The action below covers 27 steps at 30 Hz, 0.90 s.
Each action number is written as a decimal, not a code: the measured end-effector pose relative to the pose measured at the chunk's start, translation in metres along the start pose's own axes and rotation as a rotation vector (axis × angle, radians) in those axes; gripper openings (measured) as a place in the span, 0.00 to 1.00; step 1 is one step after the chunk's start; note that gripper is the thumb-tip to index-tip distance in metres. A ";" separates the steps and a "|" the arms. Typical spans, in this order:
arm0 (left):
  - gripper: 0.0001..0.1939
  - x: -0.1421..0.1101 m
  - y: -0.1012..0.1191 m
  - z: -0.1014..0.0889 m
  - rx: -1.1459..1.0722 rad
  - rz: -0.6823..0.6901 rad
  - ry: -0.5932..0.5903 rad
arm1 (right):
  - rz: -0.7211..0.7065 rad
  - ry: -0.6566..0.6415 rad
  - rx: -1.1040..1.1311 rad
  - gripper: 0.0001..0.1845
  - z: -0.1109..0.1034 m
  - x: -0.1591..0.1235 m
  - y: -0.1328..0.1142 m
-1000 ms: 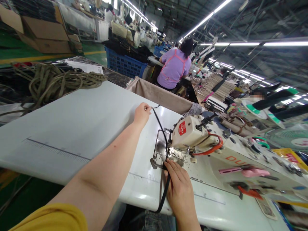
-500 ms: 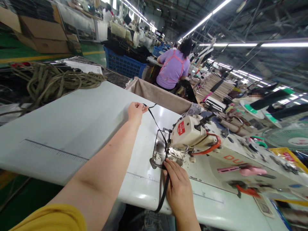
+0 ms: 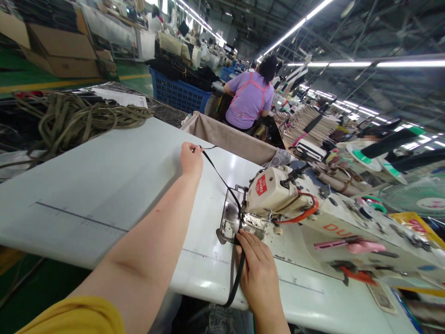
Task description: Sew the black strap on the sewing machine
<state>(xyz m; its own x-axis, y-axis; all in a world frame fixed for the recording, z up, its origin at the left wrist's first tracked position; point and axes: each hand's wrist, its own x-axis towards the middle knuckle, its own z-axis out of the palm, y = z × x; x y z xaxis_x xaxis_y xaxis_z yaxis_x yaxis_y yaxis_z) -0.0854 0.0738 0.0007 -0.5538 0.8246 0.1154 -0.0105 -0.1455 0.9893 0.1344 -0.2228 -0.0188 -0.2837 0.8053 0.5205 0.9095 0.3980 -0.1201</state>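
A narrow black strap runs from my left hand across the metal plate of a white sewing machine and down over the table's front edge. My left hand is closed in a pinch on the strap's far part, behind the machine head; a short end sticks out beyond the fingers. Just in front of the needle area, my right hand holds the strap between thumb and fingers, low against the table. The needle itself is hard to make out.
Coiled olive straps lie at the back left of the white table. A beige cloth-lined trough borders its far edge. Beyond it sits a person in a purple shirt, near a blue crate. Pink-handled snips rest on the machine.
My left hand has drawn back a little to the left and away, and the strap between it and the machine is straighter. My right hand has stayed in place.
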 end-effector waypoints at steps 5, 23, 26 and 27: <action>0.10 0.003 0.006 -0.004 0.083 0.032 0.083 | 0.001 -0.001 -0.006 0.16 0.000 0.000 -0.001; 0.18 -0.053 0.003 0.019 0.822 0.588 -0.991 | -0.008 -0.011 0.004 0.16 0.001 -0.002 0.002; 0.19 -0.068 -0.003 0.027 0.894 0.630 -1.188 | -0.017 -0.006 0.005 0.16 0.002 -0.002 0.003; 0.16 -0.070 -0.004 0.028 0.897 0.637 -1.198 | -0.019 -0.002 0.005 0.16 0.002 -0.002 0.004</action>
<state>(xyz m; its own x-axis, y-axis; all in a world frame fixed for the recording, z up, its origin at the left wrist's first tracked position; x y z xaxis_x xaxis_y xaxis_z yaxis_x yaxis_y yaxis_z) -0.0238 0.0320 -0.0084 0.6557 0.7508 0.0793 0.6534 -0.6170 0.4387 0.1377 -0.2220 -0.0216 -0.3015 0.7986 0.5208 0.9025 0.4152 -0.1143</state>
